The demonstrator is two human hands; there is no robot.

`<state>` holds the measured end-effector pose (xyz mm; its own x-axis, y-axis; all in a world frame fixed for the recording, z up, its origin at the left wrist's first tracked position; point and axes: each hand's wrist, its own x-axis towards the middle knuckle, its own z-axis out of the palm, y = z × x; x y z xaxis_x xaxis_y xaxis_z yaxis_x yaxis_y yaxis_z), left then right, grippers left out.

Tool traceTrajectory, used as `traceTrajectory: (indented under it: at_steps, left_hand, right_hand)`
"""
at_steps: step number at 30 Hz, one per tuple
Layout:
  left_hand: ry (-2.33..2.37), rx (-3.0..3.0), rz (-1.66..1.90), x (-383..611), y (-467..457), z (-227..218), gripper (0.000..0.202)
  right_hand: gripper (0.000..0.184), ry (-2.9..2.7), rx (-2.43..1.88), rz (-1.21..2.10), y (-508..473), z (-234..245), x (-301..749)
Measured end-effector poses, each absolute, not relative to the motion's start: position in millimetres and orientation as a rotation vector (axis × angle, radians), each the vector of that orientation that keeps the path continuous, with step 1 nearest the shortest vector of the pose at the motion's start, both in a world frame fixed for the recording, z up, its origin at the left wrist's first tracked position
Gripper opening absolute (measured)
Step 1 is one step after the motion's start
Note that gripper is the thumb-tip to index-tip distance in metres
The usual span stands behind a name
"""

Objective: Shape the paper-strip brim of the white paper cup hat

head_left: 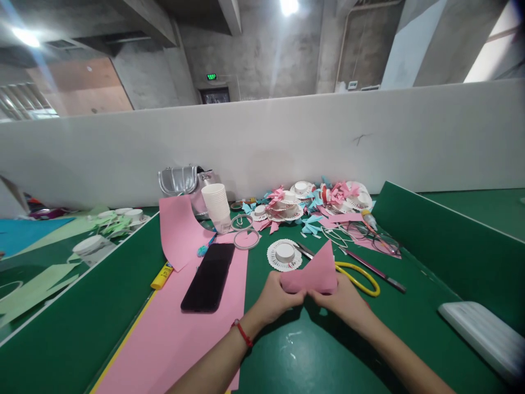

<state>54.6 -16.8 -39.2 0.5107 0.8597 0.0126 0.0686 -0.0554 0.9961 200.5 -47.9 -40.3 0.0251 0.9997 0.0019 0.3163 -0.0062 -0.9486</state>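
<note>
Both of my hands grip a folded piece of pink paper (314,273) above the green table. My left hand (279,298) is closed on its left end, and my right hand (344,301) on its right end, with the thumbs close together at the lower edge. A pointed corner of the paper stands up on the right. Just behind the paper lies a white paper cup piece with a fringed rim (284,255). Yellow-handled scissors (367,287) lie partly hidden behind my right hand.
Large pink paper sheets (164,339) and a black phone (208,279) lie on the left. Behind stand stacked paper cups (216,202), a silver bag (178,179) and a pile of cut paper pieces (287,205). Green dividers (451,235) edge both sides; a purple pen-like tool (375,271) lies right.
</note>
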Motion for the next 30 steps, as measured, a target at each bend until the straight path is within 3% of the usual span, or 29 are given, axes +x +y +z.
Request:
traceTrajectory:
  at_steps: [8, 12, 18, 23, 30]
  left_hand:
    - [1.04, 1.455, 0.939, 55.7, -16.3, -37.2, 0.019]
    - [1.108, 1.38, 1.0, 52.6, -10.2, -41.0, 0.027]
    - [1.076, 1.286, 1.016, 52.4, -4.8, -46.1, 0.02]
    - [1.095, 1.166, 1.096, 50.6, -5.9, -47.8, 0.016]
    - [1.182, 1.094, 1.202, 45.6, -7.4, -48.3, 0.019]
  right_hand:
    - [0.012, -1.343, -1.34, 1.108, -43.4, -35.3, 217.0]
    - [0.017, -1.122, -1.336, 1.07, -38.1, -31.6, 238.8]
    - [0.017, -1.486, -1.602, 0.61, -35.2, -39.9, 256.8]
    - [0.043, -1.865, -1.987, 0.237, -45.1, -55.9, 254.4]
    - [0.033, -1.921, -1.963, 0.02, -56.8, -59.6, 257.7]
